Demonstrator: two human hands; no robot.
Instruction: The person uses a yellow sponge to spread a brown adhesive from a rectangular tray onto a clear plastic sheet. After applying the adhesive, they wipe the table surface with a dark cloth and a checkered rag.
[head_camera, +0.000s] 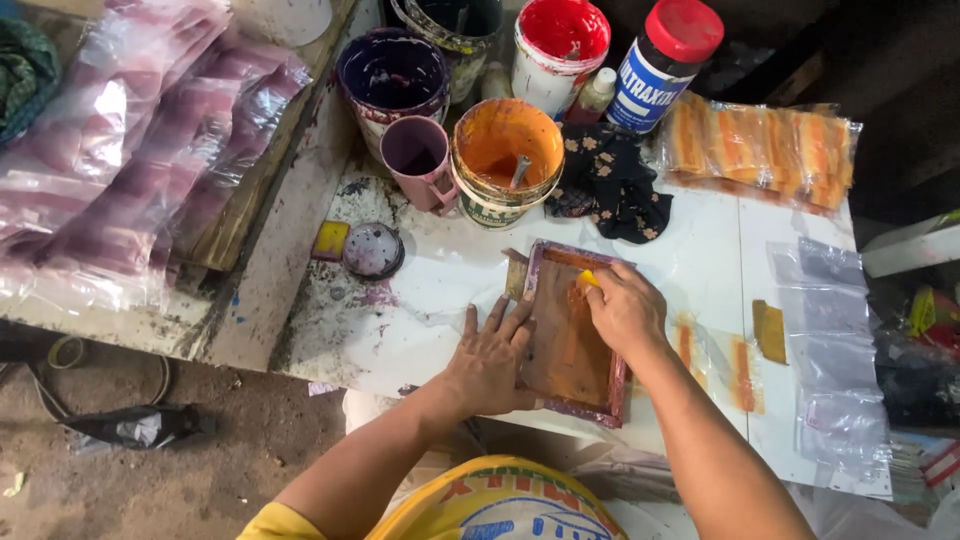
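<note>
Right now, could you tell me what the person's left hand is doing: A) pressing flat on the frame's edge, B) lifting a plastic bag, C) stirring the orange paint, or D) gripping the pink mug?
A: the left hand lies flat, fingers spread, on the left edge of the screen frame.

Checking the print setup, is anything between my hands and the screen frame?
Nothing visible. The left hand lies flat on the frame edge, and the right hand presses a yellow squeegee directly on its mesh.
</note>
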